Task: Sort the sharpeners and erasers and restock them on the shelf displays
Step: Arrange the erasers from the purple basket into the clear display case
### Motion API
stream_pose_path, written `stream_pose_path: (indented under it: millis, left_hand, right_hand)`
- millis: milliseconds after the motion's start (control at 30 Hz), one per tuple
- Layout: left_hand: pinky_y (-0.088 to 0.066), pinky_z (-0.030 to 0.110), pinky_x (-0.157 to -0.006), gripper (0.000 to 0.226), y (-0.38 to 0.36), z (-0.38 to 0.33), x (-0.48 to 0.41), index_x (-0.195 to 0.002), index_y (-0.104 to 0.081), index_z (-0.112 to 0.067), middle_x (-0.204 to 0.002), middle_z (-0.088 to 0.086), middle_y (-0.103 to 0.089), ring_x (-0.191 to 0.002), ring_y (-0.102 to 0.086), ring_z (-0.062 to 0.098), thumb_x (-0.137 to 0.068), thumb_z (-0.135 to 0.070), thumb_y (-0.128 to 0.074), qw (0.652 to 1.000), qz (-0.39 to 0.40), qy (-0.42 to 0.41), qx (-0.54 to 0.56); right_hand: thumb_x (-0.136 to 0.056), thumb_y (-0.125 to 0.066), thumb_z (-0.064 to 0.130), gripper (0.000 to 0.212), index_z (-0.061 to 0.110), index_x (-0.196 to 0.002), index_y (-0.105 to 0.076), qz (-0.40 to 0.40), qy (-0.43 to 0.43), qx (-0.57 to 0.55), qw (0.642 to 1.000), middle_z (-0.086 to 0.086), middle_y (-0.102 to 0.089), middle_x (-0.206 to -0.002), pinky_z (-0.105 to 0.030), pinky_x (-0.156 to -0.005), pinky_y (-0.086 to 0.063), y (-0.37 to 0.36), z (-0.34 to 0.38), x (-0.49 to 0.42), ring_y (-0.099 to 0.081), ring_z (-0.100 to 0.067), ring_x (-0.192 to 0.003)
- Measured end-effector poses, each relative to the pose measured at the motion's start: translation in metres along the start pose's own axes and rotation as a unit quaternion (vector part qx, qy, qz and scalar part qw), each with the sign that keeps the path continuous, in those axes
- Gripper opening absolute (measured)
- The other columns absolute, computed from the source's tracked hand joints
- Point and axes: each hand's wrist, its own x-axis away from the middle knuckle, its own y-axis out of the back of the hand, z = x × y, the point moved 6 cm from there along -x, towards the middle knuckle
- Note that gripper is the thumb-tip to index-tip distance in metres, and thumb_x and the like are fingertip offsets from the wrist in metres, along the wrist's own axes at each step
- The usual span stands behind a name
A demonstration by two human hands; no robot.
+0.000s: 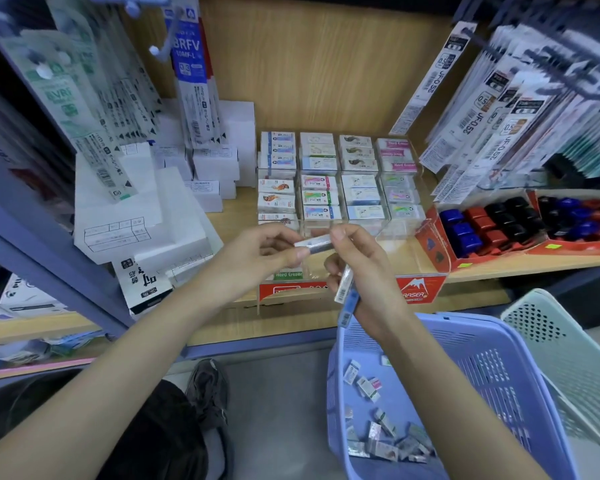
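Note:
My left hand [271,251] and my right hand [357,265] meet in front of the clear acrylic eraser display [414,174], which holds rows of small wrapped erasers [321,197]. Both pinch a small silvery wrapped eraser [314,243] between their fingertips. My right hand also clasps a few more wrapped erasers [347,292] that hang down below its palm. Down at the right, a purple basket [499,362] holds several loose erasers [381,434] on its bottom. Red trays of blue, red and black sharpeners [492,223] sit on the shelf to the right.
White boxes [136,209] are stacked on the wooden shelf [291,320] at the left. Hanging pen refill packs [115,91] crowd the upper left, with more packs [520,105] at the upper right. A pale green basket [561,358] stands behind the purple one. My knee and shoe [208,389] are below.

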Motion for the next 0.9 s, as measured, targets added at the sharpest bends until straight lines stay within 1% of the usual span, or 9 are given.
stream_pose_path:
  millis: [100,233,333,433,567,667,733,833,900]
  left_hand:
    - [-0.05,0.013,-0.071,0.008,0.003,0.004,-0.003,-0.093,-0.065,-0.022,-0.09,0.0,-0.069,-0.079,-0.065,0.003,-0.087,-0.019,-0.062,1.0,-0.014,0.003,0.027]
    - [-0.049,0.018,-0.061,0.018,0.006,0.008,-0.004,-0.085,-0.064,-0.017,-0.063,-0.006,-0.067,-0.062,-0.061,0.004,-0.095,-0.023,-0.05,0.997,-0.032,0.037,0.058]
    - [-0.047,0.02,-0.06,0.021,0.006,0.008,-0.003,-0.088,-0.065,-0.015,-0.063,-0.006,-0.064,-0.061,-0.058,0.004,-0.096,-0.026,-0.049,0.997,-0.038,0.044,0.046]
    - [-0.045,0.021,-0.061,0.024,0.005,0.008,-0.003,-0.087,-0.065,-0.016,-0.064,-0.005,-0.062,-0.058,-0.057,0.002,-0.096,-0.028,-0.047,0.998,-0.033,0.05,0.031]
    - [-0.041,0.014,-0.054,0.029,0.012,0.012,-0.004,-0.09,-0.064,-0.013,-0.066,-0.002,-0.062,-0.053,-0.053,0.002,-0.098,-0.031,-0.042,0.996,-0.047,0.068,-0.031]
    - [-0.035,0.009,-0.043,0.026,0.023,0.019,-0.003,-0.088,-0.058,-0.011,-0.066,0.001,-0.062,-0.044,-0.05,0.003,-0.1,-0.024,-0.039,0.99,-0.09,0.085,-0.067]
    - [-0.034,0.009,-0.04,0.018,0.027,0.025,-0.002,-0.088,-0.053,-0.012,-0.064,0.002,-0.061,-0.041,-0.049,0.002,-0.1,-0.016,-0.04,0.988,-0.092,0.099,-0.078]
    - [-0.034,0.009,-0.04,0.009,0.031,0.034,0.0,-0.093,-0.049,-0.012,-0.066,0.001,-0.061,-0.05,-0.052,0.008,-0.098,-0.009,-0.042,0.986,-0.086,0.114,-0.091]
    - [-0.035,0.008,-0.042,0.007,0.033,0.038,0.001,-0.101,-0.049,-0.009,-0.068,0.002,-0.061,-0.055,-0.052,0.011,-0.097,-0.007,-0.043,0.985,-0.087,0.117,-0.091]
  right_hand:
    - [-0.087,-0.056,0.035,0.029,0.016,-0.105,-0.067,-0.016,-0.016,0.016,1.0,0.008,-0.05,-0.064,-0.02,-0.043,-0.034,0.005,0.0,0.003,-0.039,-0.009,-0.052]
    - [-0.092,-0.057,0.022,0.021,0.017,-0.11,-0.067,-0.023,-0.015,0.02,0.999,0.002,-0.059,-0.081,-0.021,-0.044,-0.037,0.009,0.002,0.003,-0.039,-0.01,-0.053]
    - [-0.092,-0.057,0.016,0.023,0.015,-0.115,-0.064,-0.023,0.015,0.083,0.996,0.001,-0.066,-0.082,-0.019,-0.051,-0.039,0.011,0.006,0.004,-0.044,-0.006,-0.053]
    - [-0.092,-0.057,0.01,0.028,0.024,-0.116,-0.059,-0.022,0.05,0.157,0.986,-0.002,-0.068,-0.084,-0.017,-0.062,-0.044,0.009,0.01,0.005,-0.05,0.0,-0.056]
    - [-0.086,-0.067,0.017,0.022,0.029,-0.103,-0.061,-0.003,0.078,0.323,0.943,0.009,-0.06,-0.09,-0.009,-0.072,-0.041,0.01,0.008,-0.001,-0.054,0.006,-0.076]
    - [-0.085,-0.069,0.023,0.026,0.023,-0.11,-0.066,-0.035,0.108,0.433,0.894,0.012,-0.049,-0.09,-0.002,-0.077,-0.035,0.014,0.008,-0.014,-0.052,-0.002,-0.088]
    - [-0.085,-0.068,0.025,0.031,0.02,-0.116,-0.066,-0.064,0.109,0.444,0.887,0.012,-0.044,-0.091,0.0,-0.075,-0.033,0.015,0.008,-0.026,-0.052,-0.007,-0.093]
    - [-0.085,-0.068,0.029,0.034,0.019,-0.117,-0.066,-0.055,0.085,0.47,0.877,0.007,-0.043,-0.095,-0.014,-0.078,-0.038,0.004,0.001,-0.045,-0.049,-0.009,-0.092]
    - [-0.086,-0.066,0.033,0.033,0.022,-0.118,-0.065,-0.051,0.073,0.538,0.838,0.002,-0.045,-0.105,-0.027,-0.08,-0.045,-0.007,-0.004,-0.054,-0.053,-0.013,-0.094]
